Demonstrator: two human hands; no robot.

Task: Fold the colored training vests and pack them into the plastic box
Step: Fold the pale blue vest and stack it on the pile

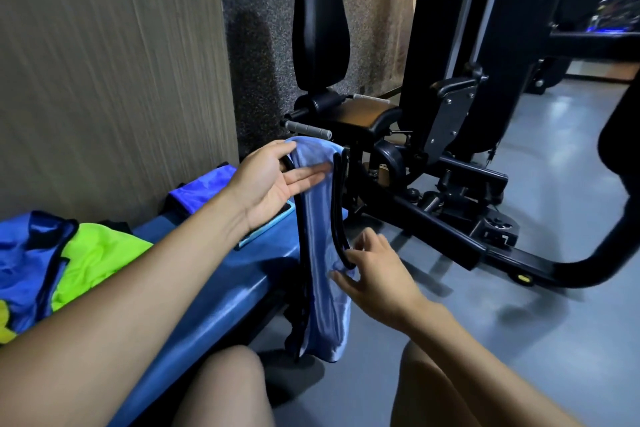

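The left hand (273, 184) pinches the top of a light-blue mesh training vest with black trim (320, 253), thumb over the fabric and the other fingers straight beneath it, so the vest hangs full length below that grip, off the end of the blue padded bench (221, 288). Lower down, the right hand (377, 270) touches the dangling cloth beside the black armhole trim, fingers loosely spread and holding nothing firmly. This looks like the folding step; next the lower half likely needs lifting toward the pinch. No plastic box shows.
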